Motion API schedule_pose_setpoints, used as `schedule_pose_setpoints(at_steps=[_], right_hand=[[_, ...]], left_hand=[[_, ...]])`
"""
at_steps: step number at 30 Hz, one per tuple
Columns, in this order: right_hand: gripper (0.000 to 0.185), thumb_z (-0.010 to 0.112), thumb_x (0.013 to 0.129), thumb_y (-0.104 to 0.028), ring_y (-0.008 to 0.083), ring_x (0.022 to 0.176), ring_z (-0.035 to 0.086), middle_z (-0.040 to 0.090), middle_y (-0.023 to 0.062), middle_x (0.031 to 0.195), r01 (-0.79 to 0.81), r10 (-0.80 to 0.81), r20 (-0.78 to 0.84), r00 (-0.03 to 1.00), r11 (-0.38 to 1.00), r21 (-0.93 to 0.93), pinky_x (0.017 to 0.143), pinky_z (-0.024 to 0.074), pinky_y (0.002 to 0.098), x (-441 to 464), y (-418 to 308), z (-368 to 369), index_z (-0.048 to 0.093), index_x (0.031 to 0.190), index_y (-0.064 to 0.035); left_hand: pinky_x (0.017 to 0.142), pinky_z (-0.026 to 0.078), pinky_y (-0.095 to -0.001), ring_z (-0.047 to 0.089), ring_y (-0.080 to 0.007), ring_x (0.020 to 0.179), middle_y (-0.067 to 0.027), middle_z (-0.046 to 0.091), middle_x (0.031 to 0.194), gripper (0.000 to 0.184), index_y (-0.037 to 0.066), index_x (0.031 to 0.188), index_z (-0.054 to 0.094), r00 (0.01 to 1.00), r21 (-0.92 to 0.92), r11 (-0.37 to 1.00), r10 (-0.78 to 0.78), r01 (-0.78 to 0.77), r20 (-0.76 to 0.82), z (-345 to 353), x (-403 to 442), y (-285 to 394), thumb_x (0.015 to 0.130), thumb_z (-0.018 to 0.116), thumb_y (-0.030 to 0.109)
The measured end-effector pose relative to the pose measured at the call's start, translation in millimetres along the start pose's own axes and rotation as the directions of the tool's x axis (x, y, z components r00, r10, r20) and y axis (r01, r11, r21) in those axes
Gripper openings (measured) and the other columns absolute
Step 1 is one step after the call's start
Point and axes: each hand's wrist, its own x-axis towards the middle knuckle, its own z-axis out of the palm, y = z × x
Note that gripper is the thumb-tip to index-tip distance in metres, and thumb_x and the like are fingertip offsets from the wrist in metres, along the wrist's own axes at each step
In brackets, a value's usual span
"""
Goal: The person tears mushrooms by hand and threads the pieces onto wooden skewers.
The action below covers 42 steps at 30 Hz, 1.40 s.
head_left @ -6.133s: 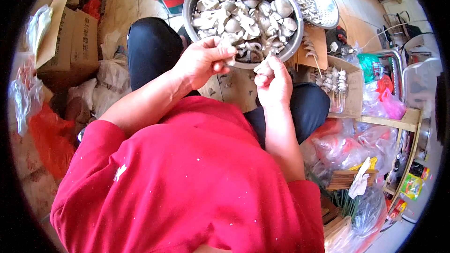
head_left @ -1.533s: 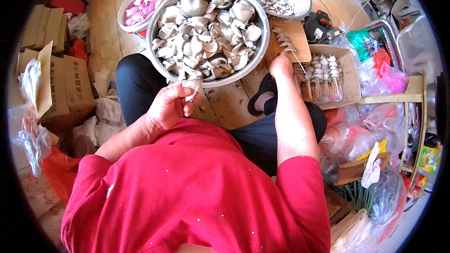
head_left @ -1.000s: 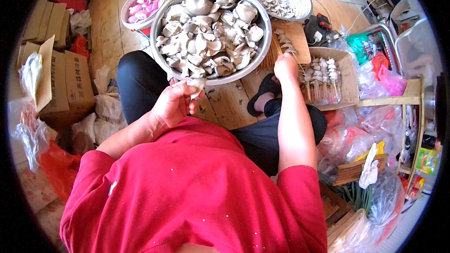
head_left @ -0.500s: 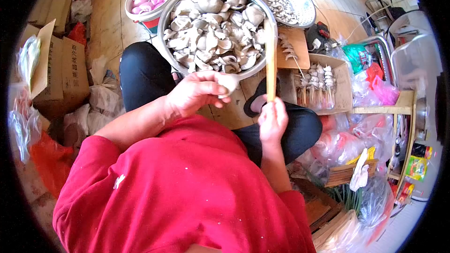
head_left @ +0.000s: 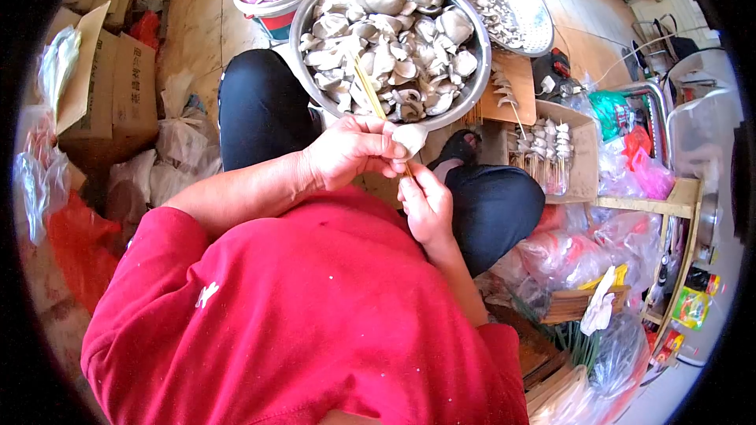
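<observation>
My left hand [head_left: 354, 151] pinches a pale oyster mushroom piece [head_left: 411, 140] between thumb and fingers, just in front of my chest. Close beside it, my right hand [head_left: 428, 203] is closed around the lower end of thin bamboo skewers [head_left: 368, 88]. They slant up and away past the left fingers, with their far ends over the bowl. Whether the piece is pierced is hidden by the fingers. A large metal bowl [head_left: 482, 86] heaped with grey oyster mushrooms [head_left: 386, 47] stands right beyond both hands.
A bucket [head_left: 276, 9] of pink onion pieces and a metal colander [head_left: 538, 27] of mushroom bits flank the bowl. To the right, a cutting board [head_left: 512, 90] bears a loaded skewer, and a carton [head_left: 584, 153] holds several more. Cardboard boxes [head_left: 118, 98] stand left.
My right hand has moved left toward my left hand, and the skewers have swung from upright to leaning left. The mushroom piece is still in my left hand. The whole view has shifted slightly.
</observation>
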Motion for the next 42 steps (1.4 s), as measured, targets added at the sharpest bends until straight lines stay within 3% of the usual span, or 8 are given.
schedule_pose_setpoints(at_steps=[2,8,11,15,18,30,35,42], right_hand=[[0.025,0.052,0.090,-0.013,0.0085,0.059,0.054,0.059,0.0027,0.072,-0.032,0.049,0.097,0.994,0.985,-0.167,0.054,0.0432,0.0234,3.3,1.0,-1.2,0.058,0.111,-0.0009],[0.017,0.048,0.092,-0.011,0.0096,0.056,0.056,0.063,0.0056,0.080,-0.083,0.088,0.114,0.990,0.995,-0.050,0.049,0.0464,0.0231,15.5,3.4,3.0,0.055,0.104,-0.0004],[0.019,0.046,0.093,-0.009,0.0057,0.052,0.049,0.059,0.0025,0.074,-0.092,0.091,0.021,0.996,0.994,0.052,0.045,0.0398,0.0189,19.1,-3.9,4.7,0.054,0.109,-0.0008],[0.015,0.048,0.090,-0.006,0.0051,0.049,0.046,0.057,0.0033,0.072,-0.091,0.105,-0.063,0.993,0.978,0.190,0.044,0.0372,0.0183,17.8,-4.8,-0.5,0.052,0.103,0.0004],[0.010,0.049,0.088,-0.003,0.0046,0.046,0.044,0.057,0.0032,0.069,-0.071,0.075,-0.015,0.997,0.983,0.172,0.042,0.0351,0.0181,15.2,-2.9,-4.2,0.052,0.097,-0.0014],[0.015,0.055,0.086,-0.004,0.0045,0.047,0.045,0.057,0.0025,0.067,-0.154,0.145,0.061,0.988,0.972,0.178,0.042,0.0350,0.0184,0.1,-6.2,-6.1,0.050,0.100,-0.0014],[0.011,0.056,0.087,-0.005,0.0044,0.047,0.044,0.056,0.0023,0.066,-0.185,0.177,0.060,0.982,0.967,0.177,0.041,0.0340,0.0182,-3.6,-10.2,-8.7,0.050,0.096,-0.0025],[0.010,0.056,0.087,-0.005,0.0040,0.046,0.044,0.056,0.0013,0.065,-0.158,0.158,0.014,0.987,0.976,0.152,0.041,0.0338,0.0183,-7.6,-17.8,-5.6,0.051,0.095,-0.0033]], left_hand=[[0.069,0.052,-0.0296,0.063,-0.0171,0.071,-0.0077,0.065,0.080,0.010,0.003,0.090,0.064,0.999,0.035,0.999,-0.037,0.038,-0.027,-4.5,1.0,-1.0,0.080,0.064,0.006],[0.067,0.051,-0.0257,0.063,-0.0133,0.070,-0.0064,0.065,0.079,0.016,0.003,0.096,0.063,0.994,0.175,0.982,-0.083,0.070,0.068,-5.8,0.6,-1.4,0.080,0.065,0.007],[0.064,0.053,-0.0269,0.063,-0.0148,0.067,-0.0065,0.065,0.080,0.019,0.004,0.100,0.061,0.994,0.196,0.978,0.089,-0.075,-0.063,-2.4,0.8,11.5,0.082,0.062,0.010],[0.061,0.053,-0.0320,0.062,-0.0193,0.065,-0.0106,0.064,0.096,0.021,0.006,0.102,0.057,0.968,0.047,0.984,0.178,-0.172,-0.175,-20.9,0.0,31.3,0.088,0.051,0.020],[0.067,0.052,-0.0317,0.062,-0.0194,0.069,-0.0098,0.065,0.093,0.021,0.006,0.100,0.057,0.943,-0.127,0.965,0.188,-0.229,-0.273,-40.6,2.3,35.3,0.089,0.052,0.024],[0.064,0.052,-0.0294,0.060,-0.0139,0.066,-0.0061,0.064,0.082,0.018,0.007,0.095,0.058,0.954,-0.156,0.971,0.136,-0.182,-0.269,-49.1,2.3,40.8,0.086,0.057,0.022],[0.062,0.051,-0.0282,0.060,-0.0127,0.064,-0.0060,0.064,0.081,0.015,0.007,0.090,0.062,0.936,0.181,0.965,0.235,-0.191,-0.264,-42.5,-5.2,42.4,0.085,0.062,0.021],[0.056,0.052,-0.0253,0.061,-0.0113,0.062,-0.0055,0.066,0.080,0.019,0.005,0.088,0.065,0.961,0.341,0.940,0.119,-0.028,-0.251,-38.2,-7.5,42.8,0.083,0.066,0.023]])
